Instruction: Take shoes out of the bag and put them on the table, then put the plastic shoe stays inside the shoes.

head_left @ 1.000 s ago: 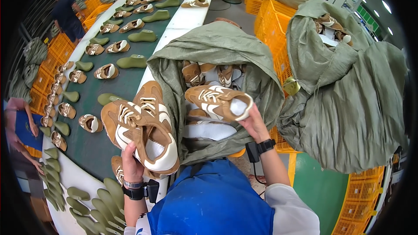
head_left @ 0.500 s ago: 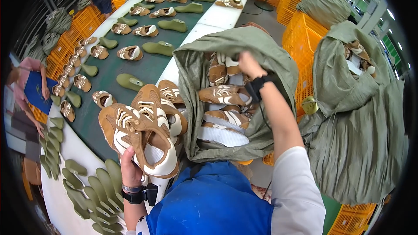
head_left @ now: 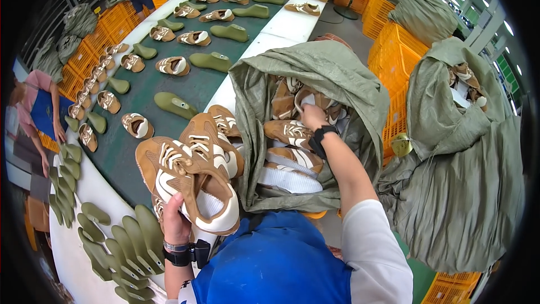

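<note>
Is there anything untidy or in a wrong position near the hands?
Nothing looks damaged or spilled. The left hand holds a stack of tan shoes piled unevenly, toes pointing different ways. The right hand reaches into the open green sack, where more shoes lie jumbled.

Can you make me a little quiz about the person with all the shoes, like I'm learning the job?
1. True or false: the left hand holds tan shoes.
2. Where does the right hand reach? A) into the green sack B) into a yellow crate C) onto the belt
3. Fill in: the shoe forms stacked by the left wrist are coloured ____.

Key: 1 true; 2 A; 3 green.
</note>
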A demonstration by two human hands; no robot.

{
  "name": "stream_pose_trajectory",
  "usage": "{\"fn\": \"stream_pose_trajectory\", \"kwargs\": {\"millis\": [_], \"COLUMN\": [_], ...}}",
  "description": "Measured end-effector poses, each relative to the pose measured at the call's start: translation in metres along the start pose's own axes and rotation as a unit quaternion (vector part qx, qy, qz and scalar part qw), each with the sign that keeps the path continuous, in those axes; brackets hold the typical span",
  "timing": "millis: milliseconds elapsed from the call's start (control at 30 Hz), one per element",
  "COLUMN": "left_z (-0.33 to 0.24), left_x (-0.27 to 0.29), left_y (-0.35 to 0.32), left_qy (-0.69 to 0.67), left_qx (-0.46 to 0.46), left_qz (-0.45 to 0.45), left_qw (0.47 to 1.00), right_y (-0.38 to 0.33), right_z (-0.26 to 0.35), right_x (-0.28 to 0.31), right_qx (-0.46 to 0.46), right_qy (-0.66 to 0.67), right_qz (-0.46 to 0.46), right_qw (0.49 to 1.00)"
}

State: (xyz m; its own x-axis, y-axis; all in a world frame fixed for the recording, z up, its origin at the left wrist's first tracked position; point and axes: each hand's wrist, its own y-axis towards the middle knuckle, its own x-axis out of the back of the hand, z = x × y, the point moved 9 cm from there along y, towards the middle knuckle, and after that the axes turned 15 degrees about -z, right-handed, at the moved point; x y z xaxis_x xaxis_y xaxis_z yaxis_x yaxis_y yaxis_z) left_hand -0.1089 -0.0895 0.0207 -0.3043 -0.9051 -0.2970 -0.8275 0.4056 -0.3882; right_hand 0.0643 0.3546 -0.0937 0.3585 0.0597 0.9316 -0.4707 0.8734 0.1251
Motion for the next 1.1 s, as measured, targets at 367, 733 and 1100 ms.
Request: {"fn": "stream_pose_trajectory", "kwargs": {"millis": [367, 733, 1100], "left_z": [-0.019, -0.037, -0.046], "left_x": [-0.057, -0.032, -0.021], "left_y": [-0.014, -0.019, -0.033], "left_qy": [0.082, 0.059, 0.07], "left_qx": [-0.037, -0.118, -0.135], "left_qz": [0.1, 0.049, 0.044], "left_qw": [0.991, 0.99, 0.987], "right_y": [-0.204, -0.178, -0.087], "right_z": [0.115, 0.08, 0.021], "right_x": [0.224, 0.142, 0.037], "right_qx": [0.26, 0.067, 0.178], "right_qy": [0.291, 0.403, -0.042], "right_qz": [-0.155, 0.194, 0.196], "right_qw": [0.908, 0.892, 0.963]}}
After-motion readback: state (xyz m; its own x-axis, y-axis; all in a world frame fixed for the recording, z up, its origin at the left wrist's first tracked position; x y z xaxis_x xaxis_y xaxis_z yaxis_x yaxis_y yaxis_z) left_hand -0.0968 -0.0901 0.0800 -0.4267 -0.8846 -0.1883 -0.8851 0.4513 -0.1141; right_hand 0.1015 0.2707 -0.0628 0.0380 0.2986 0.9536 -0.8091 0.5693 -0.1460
